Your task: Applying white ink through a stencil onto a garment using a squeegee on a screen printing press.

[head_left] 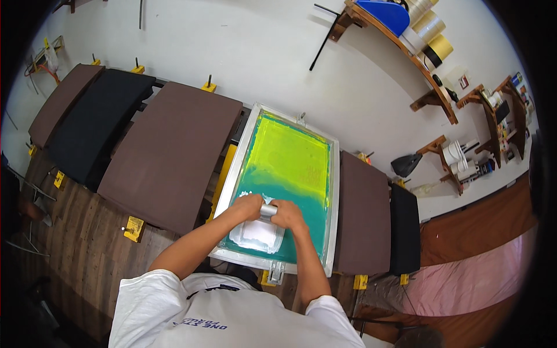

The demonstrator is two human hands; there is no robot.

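Note:
A metal-framed printing screen (335, 191) with yellow-green and teal mesh lies flat on the long wooden table. My left hand (248, 206) and my right hand (287, 213) both grip the metal handle of a squeegee (267, 210) near the screen's lower end. White ink (258, 235) is spread on the mesh just below the squeegee. My forearms reach in from the lower edge.
Brown pallets (174, 153) (362, 211) and black pallets (96, 127) (404, 229) flank the screen. Yellow clamps (134, 228) sit on the table edge. Wall shelves at right hold tape rolls (429, 26) and white cups (454, 153). Pink sheeting (470, 278) covers the floor.

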